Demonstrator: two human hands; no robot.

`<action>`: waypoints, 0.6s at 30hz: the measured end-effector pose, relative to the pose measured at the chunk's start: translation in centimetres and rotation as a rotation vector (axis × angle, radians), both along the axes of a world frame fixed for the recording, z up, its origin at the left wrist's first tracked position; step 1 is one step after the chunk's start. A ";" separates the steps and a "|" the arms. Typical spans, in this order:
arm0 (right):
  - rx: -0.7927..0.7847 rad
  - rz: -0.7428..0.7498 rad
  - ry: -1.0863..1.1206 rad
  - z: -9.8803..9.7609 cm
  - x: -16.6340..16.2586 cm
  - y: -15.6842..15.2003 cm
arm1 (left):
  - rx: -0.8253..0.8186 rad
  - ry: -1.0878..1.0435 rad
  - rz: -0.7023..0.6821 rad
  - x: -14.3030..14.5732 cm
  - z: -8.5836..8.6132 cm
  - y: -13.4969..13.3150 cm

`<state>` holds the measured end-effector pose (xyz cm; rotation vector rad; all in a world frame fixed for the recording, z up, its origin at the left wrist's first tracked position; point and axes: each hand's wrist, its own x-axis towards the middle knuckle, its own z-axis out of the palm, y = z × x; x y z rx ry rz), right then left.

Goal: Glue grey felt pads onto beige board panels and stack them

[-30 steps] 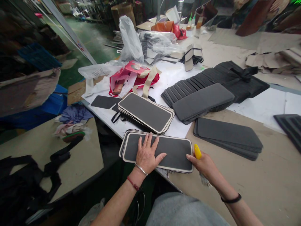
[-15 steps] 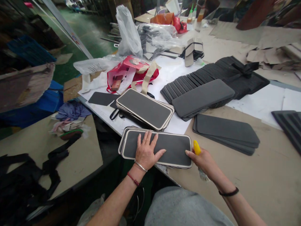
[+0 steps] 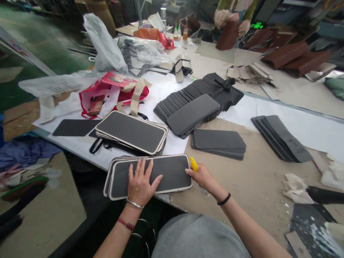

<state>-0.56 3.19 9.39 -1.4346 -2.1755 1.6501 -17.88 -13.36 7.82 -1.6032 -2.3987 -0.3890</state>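
My left hand (image 3: pixel 140 183) lies flat, fingers spread, on the top panel of a stack of dark grey panels with cream borders (image 3: pixel 170 171) at the table's edge. At the stack's right end, my right hand (image 3: pixel 203 178) is closed around a brush with a yellow handle (image 3: pixel 193 164); its pale bristles show below the hand. The right thumb touches or nearly touches the panel's corner. Just behind sits a second stack of cream-bordered panels (image 3: pixel 131 132). Plain dark grey panels (image 3: pixel 219 139) are piled to the right, with a fanned row of black pieces (image 3: pixel 185 95) beyond.
A red bag (image 3: pixel 113 89) and clear plastic (image 3: pixel 104 46) occupy the back left. More dark panels (image 3: pixel 279 138) lie at the right, near a paint-smeared dark board (image 3: pixel 303 222). Across the table, another person's hands (image 3: pixel 228 18) hold a brown piece (image 3: pixel 228 36).
The view has swung to the right, so the table's things sit further left and more of its right side shows. Both hands keep about the same places on the stack.
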 end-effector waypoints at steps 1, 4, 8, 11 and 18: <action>0.012 -0.002 -0.006 -0.2 -0.1 0.0 | 0.009 0.004 -0.004 0.0 -0.1 0.0; 0.026 0.001 -0.032 -0.7 -0.1 0.1 | 0.036 0.015 -0.012 0.0 -0.3 0.0; 0.059 0.028 -0.047 -0.5 0.0 0.1 | 0.031 0.030 -0.005 0.2 -0.1 -0.1; 0.103 0.041 -0.064 -0.4 0.1 0.2 | -0.001 0.038 0.008 0.4 0.3 0.0; 0.181 0.077 -0.097 -0.3 -0.2 0.5 | -0.044 0.016 0.051 0.6 0.8 0.1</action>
